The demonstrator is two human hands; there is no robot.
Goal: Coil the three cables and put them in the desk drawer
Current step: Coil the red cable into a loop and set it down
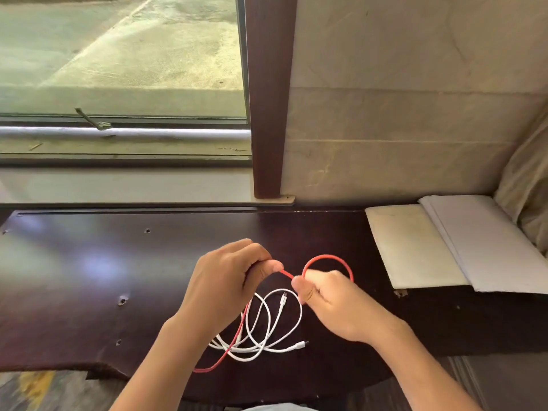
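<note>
A red cable [329,258] forms a loop above the dark wooden desk [89,277]. My left hand [225,283] grips one stretch of it, and my right hand [332,304] pinches it where the loop crosses. The rest of the red cable trails down under my left wrist to the desk's front edge. White cables [268,324] lie in loose tangled loops on the desk below my hands, with a plug end [301,345] pointing right. I cannot tell how many white cables there are. No drawer is visible.
White foam or paper sheets [415,247] lie on the desk's right end beside a cloth-covered object [527,185]. A window [118,69] and a dark wooden frame post [268,99] stand behind the desk. Small screw holes [122,301] dot the desktop.
</note>
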